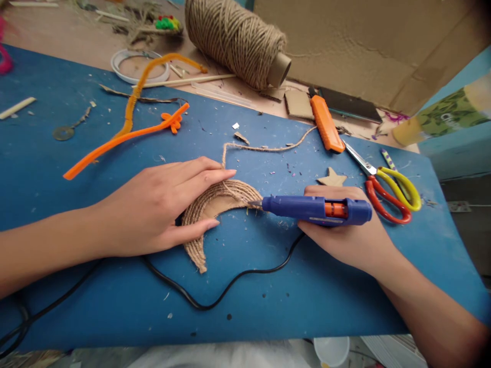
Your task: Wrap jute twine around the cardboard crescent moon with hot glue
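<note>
My left hand (164, 204) lies flat with its fingers stretched over a cardboard crescent (215, 207) partly wrapped in jute twine, pressing it onto the blue board (268, 286). A loose strand of twine (264, 148) runs from the crescent up toward the big twine spool (233, 38). My right hand (345, 240) is closed round a blue glue gun (316, 209), whose nozzle touches the crescent's right tip. The gun's black cord (230, 286) loops across the board toward the left.
Scissors (391, 189) with red and yellow handles, an orange utility knife (326, 125) and a small cardboard star (332, 179) lie right of the gun. Orange pipe cleaners (126, 135) lie at the upper left. A tape ring (134, 66), sticks and a cardboard sheet (364, 46) sit behind.
</note>
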Demonstrator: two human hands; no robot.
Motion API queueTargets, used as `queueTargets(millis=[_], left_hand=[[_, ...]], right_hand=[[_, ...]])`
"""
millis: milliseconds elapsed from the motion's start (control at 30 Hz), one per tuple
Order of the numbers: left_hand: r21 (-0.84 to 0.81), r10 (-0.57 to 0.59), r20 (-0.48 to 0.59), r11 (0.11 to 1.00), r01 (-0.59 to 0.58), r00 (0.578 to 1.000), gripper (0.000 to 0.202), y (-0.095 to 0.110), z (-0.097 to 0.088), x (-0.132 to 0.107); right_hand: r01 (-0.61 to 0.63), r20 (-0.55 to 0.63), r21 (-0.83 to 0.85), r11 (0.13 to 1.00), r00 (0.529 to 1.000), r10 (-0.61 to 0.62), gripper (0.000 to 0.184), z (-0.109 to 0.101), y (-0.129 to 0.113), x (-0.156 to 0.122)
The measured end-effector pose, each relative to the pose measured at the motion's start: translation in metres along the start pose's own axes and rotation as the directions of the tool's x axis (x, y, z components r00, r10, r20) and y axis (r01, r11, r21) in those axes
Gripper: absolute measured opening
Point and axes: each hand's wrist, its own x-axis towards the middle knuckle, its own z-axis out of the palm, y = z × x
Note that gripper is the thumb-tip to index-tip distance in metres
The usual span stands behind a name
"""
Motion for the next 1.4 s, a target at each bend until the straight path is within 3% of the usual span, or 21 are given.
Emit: queueTargets(millis=[1167,1400], left_hand=[[0.027,0.007,0.029,1.0,-0.008,1.0,0.061,0.0005,-0.0021,0.0002],[0.026,0.007,0.018,1.0,-0.007,1.0,0.062,0.001,-0.0026,0.0003]], right_hand=[[0.066,0.008,-0.14,0.988,0.998,-0.066,0.033,-0.0051,-0.002,-0.0009],[0.004,0.004,-0.137,0.991,1.0,-0.003,0.03,-0.0078,0.0006,-0.0034]])
